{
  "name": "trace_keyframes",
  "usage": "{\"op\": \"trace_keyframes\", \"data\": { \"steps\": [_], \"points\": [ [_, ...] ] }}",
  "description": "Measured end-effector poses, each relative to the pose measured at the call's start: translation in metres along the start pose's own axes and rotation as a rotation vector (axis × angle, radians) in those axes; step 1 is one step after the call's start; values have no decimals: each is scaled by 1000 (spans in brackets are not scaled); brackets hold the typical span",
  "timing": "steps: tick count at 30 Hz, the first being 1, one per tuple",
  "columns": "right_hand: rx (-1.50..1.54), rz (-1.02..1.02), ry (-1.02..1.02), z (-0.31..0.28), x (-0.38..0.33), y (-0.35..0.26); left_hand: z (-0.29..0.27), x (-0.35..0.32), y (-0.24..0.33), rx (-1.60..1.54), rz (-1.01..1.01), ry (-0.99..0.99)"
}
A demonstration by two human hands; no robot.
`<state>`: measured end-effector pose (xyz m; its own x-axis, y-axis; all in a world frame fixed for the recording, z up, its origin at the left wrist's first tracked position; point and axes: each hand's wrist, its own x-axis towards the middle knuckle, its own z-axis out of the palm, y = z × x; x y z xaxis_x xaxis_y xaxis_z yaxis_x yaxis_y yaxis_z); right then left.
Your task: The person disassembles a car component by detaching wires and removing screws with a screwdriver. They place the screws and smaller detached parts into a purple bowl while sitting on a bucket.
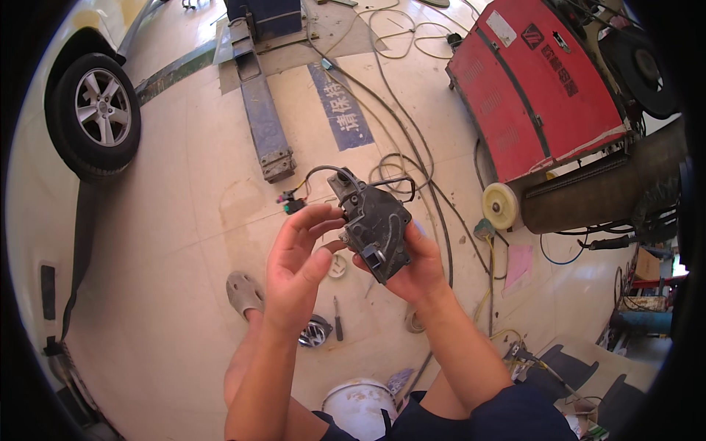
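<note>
A black plastic car latch unit is in front of me, with a metal bracket at its top left and a bent rod or cable at its top right. From it a dark cable leads left to small connectors, one with a green end. My right hand grips the unit from its lower right side, thumb along the edge and fingers underneath. My left hand is at the unit's left edge with fingers bent and apart. Its fingertips are at or very near the casing; contact is hard to tell.
Below lie a screwdriver, a round black-and-silver emblem and a pale disc. A white bucket stands near my legs. Cables trail across the floor. A red cabinet, a blue lift arm and a car wheel surround the area.
</note>
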<state>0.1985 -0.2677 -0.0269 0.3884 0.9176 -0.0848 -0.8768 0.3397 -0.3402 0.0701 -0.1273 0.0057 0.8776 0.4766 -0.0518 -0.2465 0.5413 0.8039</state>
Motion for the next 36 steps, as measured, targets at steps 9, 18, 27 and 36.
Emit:
{"op": "trace_keyframes", "data": {
  "steps": [9, 18, 27, 36],
  "points": [
    [-365, 43, 101, 3, 8, 15, -6, -4, 4, 983, 286, -25],
    [-561, 63, 331, 5, -4, 13, -9, -14, 2, 832, 166, -110],
    [-136, 297, 251, 10, -9, 25, -11, -8, 2, 674, 144, -19],
    [-43, 383, 336, 11, -9, 32, -11, -8, 0, 693, 119, 59]
  ]
}}
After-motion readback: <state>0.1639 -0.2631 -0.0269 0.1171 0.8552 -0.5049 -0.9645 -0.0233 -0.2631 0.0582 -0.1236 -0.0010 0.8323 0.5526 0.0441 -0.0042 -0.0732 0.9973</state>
